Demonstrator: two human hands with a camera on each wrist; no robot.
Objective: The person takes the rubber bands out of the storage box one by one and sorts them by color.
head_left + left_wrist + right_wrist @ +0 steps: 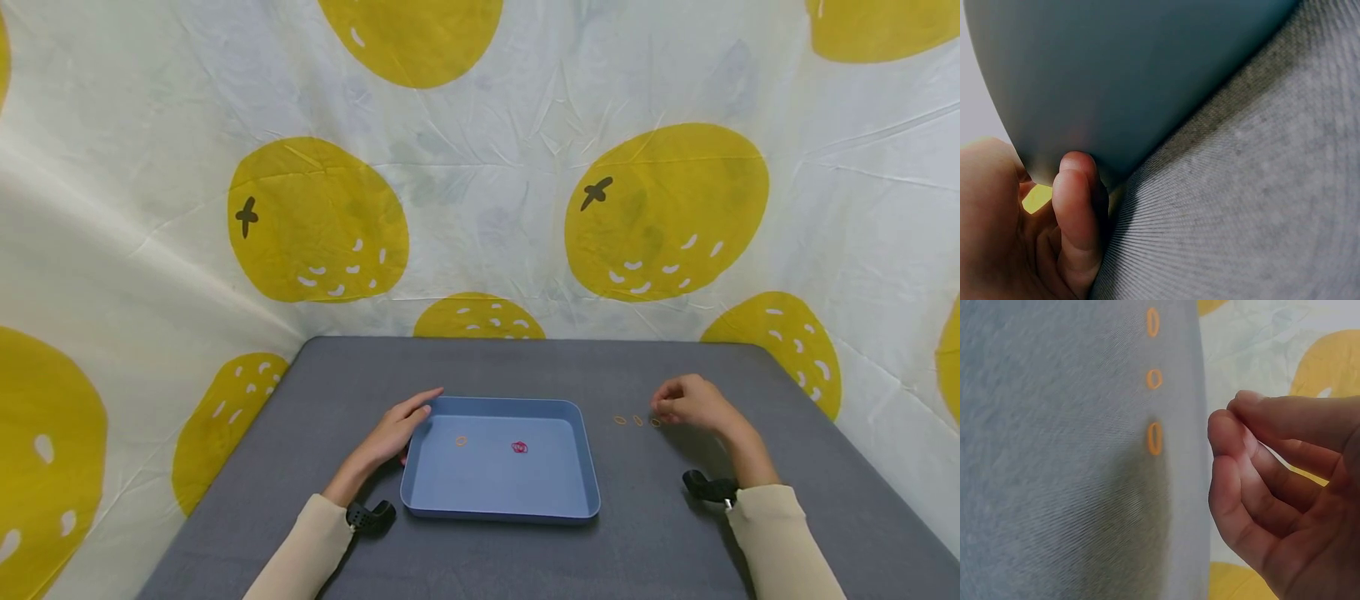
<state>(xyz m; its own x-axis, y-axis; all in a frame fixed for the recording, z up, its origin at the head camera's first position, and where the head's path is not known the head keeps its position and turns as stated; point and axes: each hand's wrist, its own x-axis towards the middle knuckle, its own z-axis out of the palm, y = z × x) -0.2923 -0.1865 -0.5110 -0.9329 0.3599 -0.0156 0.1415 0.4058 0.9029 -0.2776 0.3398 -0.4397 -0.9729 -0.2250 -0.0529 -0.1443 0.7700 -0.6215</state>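
A shallow blue tray (pixel 498 496) lies before me. My left hand (pixel 393 429) grips its far left corner, the thumb at the rim and curled fingertips against the outer wall, as the left wrist view shows. Inside the tray are one orange rubber band (pixel 461 441) and a small tangle of red bands (pixel 519 447). To the right of the tray, three orange rubber bands (pixel 1155 439) lie in a row on the cloth. Over the rightmost one, my right hand (pixel 693 402) hovers with curled fingers, thumb and index tips together and nothing visible between them.
A grey cloth (pixel 525 562) covers the table under the tray. Behind and beside the table hangs a white curtain (pixel 487 208) with large yellow fruit prints. Each wrist carries a black camera (pixel 708 486).
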